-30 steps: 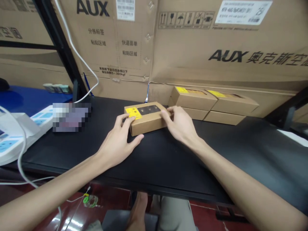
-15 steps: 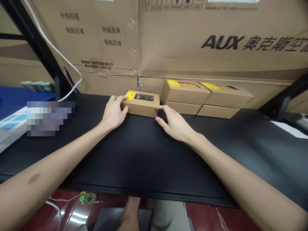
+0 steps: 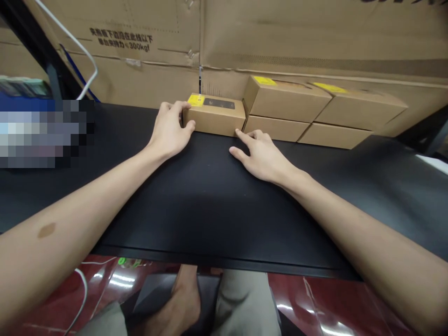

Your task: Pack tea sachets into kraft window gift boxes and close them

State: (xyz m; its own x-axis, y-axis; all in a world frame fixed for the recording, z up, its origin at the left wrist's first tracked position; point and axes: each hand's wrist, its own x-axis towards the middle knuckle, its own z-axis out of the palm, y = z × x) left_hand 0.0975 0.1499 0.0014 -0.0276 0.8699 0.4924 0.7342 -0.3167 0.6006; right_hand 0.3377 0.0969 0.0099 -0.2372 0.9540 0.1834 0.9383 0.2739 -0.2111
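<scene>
A small brown cardboard box (image 3: 217, 119) lies on the black table against the back cardboard. Its top carries a yellow label and a dark window. At the box's left end is my left hand (image 3: 171, 128), thumb by the front face and fingers at the top edge and side, gripping that end. My right hand (image 3: 264, 154) is open, fingers apart, its index fingertip at the lower right front corner of the box. Right beside this box stand similar boxes stacked in two layers, with an upper left box (image 3: 287, 102) and an upper right box (image 3: 357, 105).
Large cardboard sheets (image 3: 297, 37) form a wall behind the black table (image 3: 210, 200). A white cable (image 3: 82, 46) hangs at the left by a dark metal post (image 3: 31, 42). A blurred patch covers something at left. A white sheet (image 3: 432, 163) lies at the far right.
The view has tipped downward. The small box now sits closer to the stack, its right end by the stacked boxes. My right hand has drawn back from its right side to the front corner.
</scene>
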